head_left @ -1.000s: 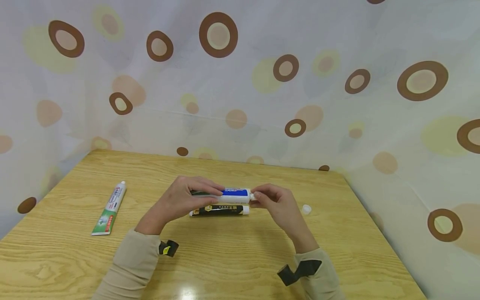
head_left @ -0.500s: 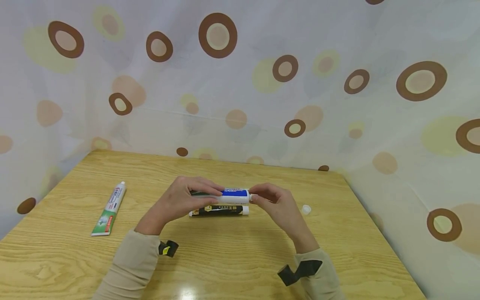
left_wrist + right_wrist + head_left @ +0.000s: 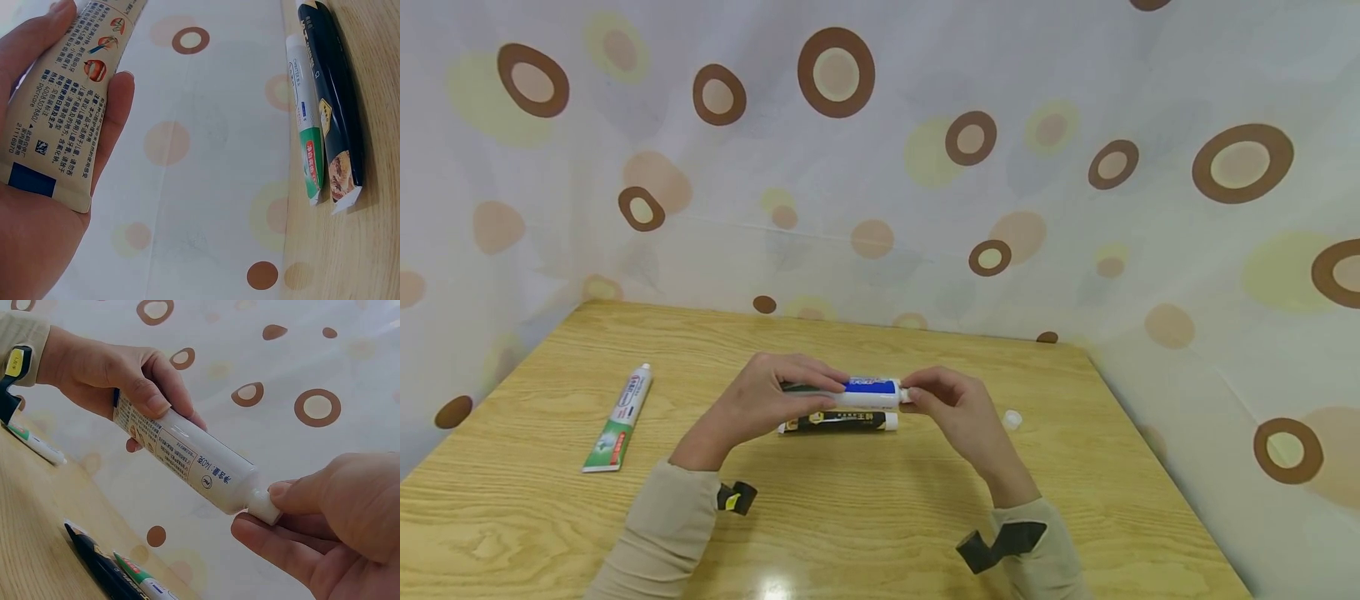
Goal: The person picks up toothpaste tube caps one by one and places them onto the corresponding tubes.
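A white and blue toothpaste tube [image 3: 871, 395] is held level above the table. My left hand [image 3: 754, 398] grips its tail half; small print covers the tube's back [image 3: 69, 94] in the left wrist view. At the other end, my right hand [image 3: 958, 412] pinches the white cap [image 3: 265, 509] between thumb and fingers. Whether that cap is threaded tight cannot be told. Below the held tube lies a black toothpaste tube [image 3: 842, 421] with a white cap. Beside the black one, a green and white toothpaste tube [image 3: 307, 125] shows in the wrist views.
Another green and white toothpaste tube [image 3: 619, 421] lies on the left of the wooden table [image 3: 850, 517]. A small loose whitish cap [image 3: 1012, 419] rests to the right of my right hand. Circle-patterned sheeting [image 3: 880, 192] hangs behind and at the sides.
The right thumb and fingers shift slightly around the cap. My left hand and the held tube stay in place, and the things on the table have not moved.
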Available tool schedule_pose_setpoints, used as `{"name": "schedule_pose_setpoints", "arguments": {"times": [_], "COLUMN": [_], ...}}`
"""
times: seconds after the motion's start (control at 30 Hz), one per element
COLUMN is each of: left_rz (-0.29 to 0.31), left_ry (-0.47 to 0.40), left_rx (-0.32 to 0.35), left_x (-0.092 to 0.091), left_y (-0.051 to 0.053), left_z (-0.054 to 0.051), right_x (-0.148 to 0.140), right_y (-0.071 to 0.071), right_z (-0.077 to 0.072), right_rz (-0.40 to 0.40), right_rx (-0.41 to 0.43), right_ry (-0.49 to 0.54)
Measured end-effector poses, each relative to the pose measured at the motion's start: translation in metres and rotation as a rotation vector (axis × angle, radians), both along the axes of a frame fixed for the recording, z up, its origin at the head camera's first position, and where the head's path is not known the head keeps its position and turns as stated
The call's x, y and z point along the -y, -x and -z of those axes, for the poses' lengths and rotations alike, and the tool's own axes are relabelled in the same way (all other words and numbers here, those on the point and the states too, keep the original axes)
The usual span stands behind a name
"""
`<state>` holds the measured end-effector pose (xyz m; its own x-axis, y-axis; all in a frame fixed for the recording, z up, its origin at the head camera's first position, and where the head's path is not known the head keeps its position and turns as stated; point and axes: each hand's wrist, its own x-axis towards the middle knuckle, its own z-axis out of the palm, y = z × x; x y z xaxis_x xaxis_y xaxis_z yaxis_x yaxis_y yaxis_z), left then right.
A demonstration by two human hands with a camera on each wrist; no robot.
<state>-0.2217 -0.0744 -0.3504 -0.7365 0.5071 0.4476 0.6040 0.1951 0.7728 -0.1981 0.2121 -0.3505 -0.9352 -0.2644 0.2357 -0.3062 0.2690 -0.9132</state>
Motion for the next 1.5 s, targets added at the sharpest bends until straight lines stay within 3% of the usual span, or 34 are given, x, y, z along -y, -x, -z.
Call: {"name": "schedule_pose_setpoints", "arguments": {"times": [0.43,0.73,1.4,1.5], "left_rz": [0.008,0.007,0.005,0.007], "left_ry": [-0.006,-0.005,-0.005,-0.005], "left_rx": [-0.018,0.0,0.004,0.005], "left_x": [-0.0015,0.0002,-0.0012,-0.0013], "left_y": [-0.0001,-0.0001,-0.0004,-0.0003], "left_z": [0.0008,0.0006,0.0004,0.0006], "right_x": [0.0,-0.0011,-0.0001,-0.0002], "right_y": [0.0021,-0.0011,-0.0002,-0.0002], "right_z": [0.0028,-0.0016,0.0001,0.0006], "right_rz": [-0.012,0.016,-0.021,-0.005], "right_rx": [0.039,-0.042,0.05,0.045], "right_ry": [0.025,-0.087,0.039,0.02]}}
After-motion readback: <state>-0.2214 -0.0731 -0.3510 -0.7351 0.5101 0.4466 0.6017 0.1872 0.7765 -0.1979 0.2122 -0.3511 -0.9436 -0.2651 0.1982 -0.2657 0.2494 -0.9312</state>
